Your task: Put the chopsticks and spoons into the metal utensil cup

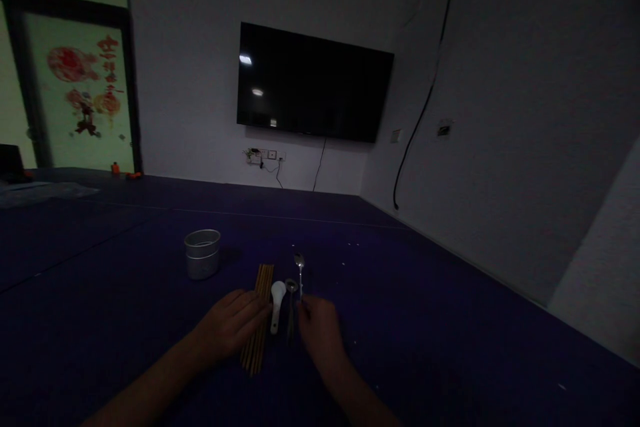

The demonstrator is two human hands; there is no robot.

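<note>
My left hand (233, 321) rests across a bundle of wooden chopsticks (257, 347), its fingers laid out flat over them and the tips close to a white soup spoon (277, 307). The chopsticks lie side by side on the dark blue surface. Just right of the white spoon is a metal spoon (291, 310), bowl pointing away from me. Another metal spoon (301, 273) is pinched by its handle in my right hand (320, 327), bowl pointing away; the handle's end is hidden by the fingers.
A metal cup (203, 255) stands open-topped beyond my left hand. Small white bits are scattered on the blue surface (425, 333). At the far left lie clear plastic sheeting (47, 195) and orange objects (133, 175). A television (315, 83) hangs on the wall.
</note>
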